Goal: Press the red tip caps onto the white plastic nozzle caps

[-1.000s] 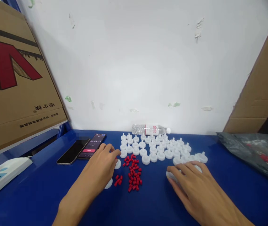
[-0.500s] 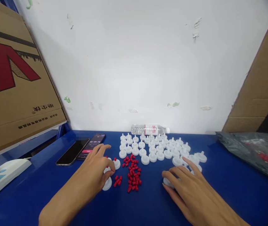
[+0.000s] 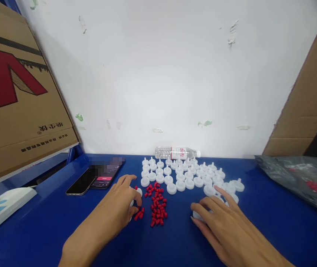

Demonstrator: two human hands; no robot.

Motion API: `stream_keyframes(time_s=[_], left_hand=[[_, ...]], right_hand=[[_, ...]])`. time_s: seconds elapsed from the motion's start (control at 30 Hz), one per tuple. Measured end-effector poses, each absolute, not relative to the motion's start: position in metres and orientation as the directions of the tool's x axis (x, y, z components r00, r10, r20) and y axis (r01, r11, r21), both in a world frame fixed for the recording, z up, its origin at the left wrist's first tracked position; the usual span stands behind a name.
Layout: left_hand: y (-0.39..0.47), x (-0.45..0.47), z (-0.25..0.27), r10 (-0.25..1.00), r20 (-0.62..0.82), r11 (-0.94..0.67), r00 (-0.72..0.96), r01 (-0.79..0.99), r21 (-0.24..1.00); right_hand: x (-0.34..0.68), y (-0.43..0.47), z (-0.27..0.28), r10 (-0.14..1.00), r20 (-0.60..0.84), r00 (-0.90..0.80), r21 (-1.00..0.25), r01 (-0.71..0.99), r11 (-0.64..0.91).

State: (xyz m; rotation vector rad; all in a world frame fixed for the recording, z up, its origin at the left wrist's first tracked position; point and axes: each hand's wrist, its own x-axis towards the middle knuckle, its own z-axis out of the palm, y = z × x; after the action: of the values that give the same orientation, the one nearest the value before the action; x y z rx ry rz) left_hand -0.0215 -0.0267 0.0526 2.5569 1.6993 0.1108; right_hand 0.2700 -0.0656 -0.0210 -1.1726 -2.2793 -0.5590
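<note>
My left hand (image 3: 123, 200) is at the edge of a small cluster of red caps (image 3: 139, 215), its thumb and index fingertip slightly apart beside them. Behind its fingers, white round nozzle lids (image 3: 140, 191) are partly hidden; a red cap sits on the nozzle of one. A longer pile of red caps (image 3: 158, 207) lies to the right of that hand. My right hand (image 3: 216, 218) has its fingers curled around a white nozzle lid (image 3: 197, 215) resting on the table, mostly covered by the fingers. Many more white nozzle lids (image 3: 180, 185) stand upright in rows beyond.
A clear plastic bottle (image 3: 164, 152) lies along the white wall. Two phones (image 3: 83, 181) are on the left of the blue table (image 3: 175, 244), near a white power strip (image 3: 5, 207). A grey plastic bag (image 3: 292, 174) lies at right. Cardboard (image 3: 22, 74) stands at left.
My left hand has moved right, from over the white lids to the small cluster of red caps. My right hand stays in place on its lid.
</note>
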Motion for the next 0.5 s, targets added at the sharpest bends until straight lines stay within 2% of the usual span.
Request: stream_keyframes(time_s=[0.13, 0.33, 0.43, 0.5], left_hand=[[-0.026, -0.019, 0.053, 0.915, 0.025, -0.403, 0.402, 0.911, 0.083], [-0.018, -0.025, 0.050, 0.881, 0.197, -0.450, 0.430, 0.890, 0.075], [-0.016, -0.027, 0.053, 0.841, 0.288, -0.500, 0.458, 0.861, 0.092], [-0.019, -0.025, 0.057, 0.838, 0.296, -0.513, 0.459, 0.847, 0.139]], right_hand=[[0.268, -0.064, -0.018, 0.595, 0.626, -0.504, 0.115, 0.814, 0.570], [0.267, -0.062, -0.020, 0.496, 0.677, -0.544, 0.128, 0.751, 0.648], [0.271, -0.067, -0.019, 0.507, 0.667, -0.545, 0.086, 0.734, 0.674], [0.273, -0.072, -0.016, 0.539, 0.630, -0.559, 0.063, 0.729, 0.682]])
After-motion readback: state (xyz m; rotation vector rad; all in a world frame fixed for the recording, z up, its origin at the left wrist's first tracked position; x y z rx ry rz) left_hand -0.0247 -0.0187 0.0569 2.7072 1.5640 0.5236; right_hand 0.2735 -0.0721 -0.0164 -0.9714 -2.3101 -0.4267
